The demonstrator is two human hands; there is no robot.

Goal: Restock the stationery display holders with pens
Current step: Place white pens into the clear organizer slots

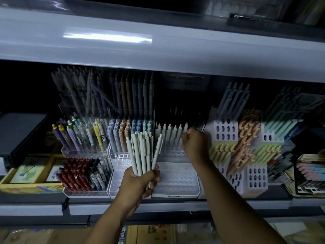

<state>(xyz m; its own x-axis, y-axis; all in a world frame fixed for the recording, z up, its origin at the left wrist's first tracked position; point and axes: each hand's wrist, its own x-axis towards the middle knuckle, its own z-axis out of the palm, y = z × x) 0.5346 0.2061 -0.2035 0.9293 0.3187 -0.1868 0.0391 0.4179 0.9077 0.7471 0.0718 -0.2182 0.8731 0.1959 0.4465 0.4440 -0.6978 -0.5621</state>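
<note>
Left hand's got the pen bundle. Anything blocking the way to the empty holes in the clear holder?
Nothing visible does. The pen bundle in the left hand is right beside the clear holder, whose front holes lie open. The right hand grips a pen at the back row only.

Odds and ends at the ends of the shelf (158, 207)
A pale upper board (175, 57) with a shiny clear strip (107, 36) runs overhead. At the left end, a dark flat box (21, 131) sits behind a yellow tray (26, 188) of picture cards (29, 173). Packets (309, 175) crowd the right end.
</note>
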